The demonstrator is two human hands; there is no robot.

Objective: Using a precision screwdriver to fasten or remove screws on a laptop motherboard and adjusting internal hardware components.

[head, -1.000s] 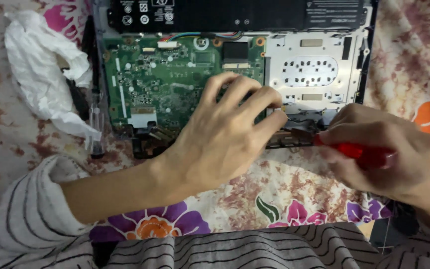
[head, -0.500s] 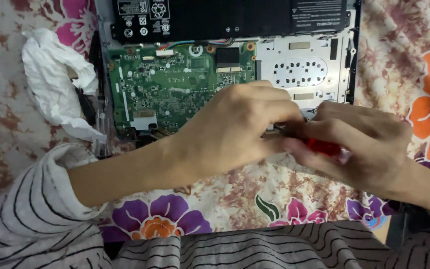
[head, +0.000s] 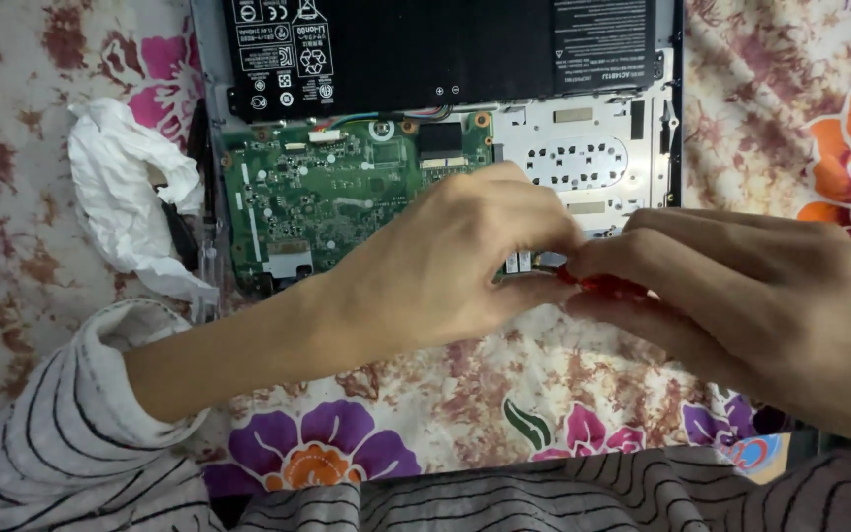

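An opened laptop base lies on a flowered cloth, showing a green circuit board (head: 317, 197), a black battery (head: 445, 49) above it and a silver metal frame (head: 583, 158) at the right. My left hand (head: 445, 261) rests over the board's lower right edge, fingers curled and pinching at a small part there. My right hand (head: 741, 296) meets it from the right, closed around a red-handled screwdriver (head: 598, 286). The tool's tip is hidden between the two hands.
A crumpled white tissue (head: 125, 202) lies left of the laptop, over a dark object. The flowered cloth (head: 544, 394) covers the surface all round. My striped sleeves and clothing fill the bottom edge.
The view has shifted, so the laptop sits lower in the frame. My hands have drawn together over the board's lower right edge, and the red handle is more covered by my right hand.
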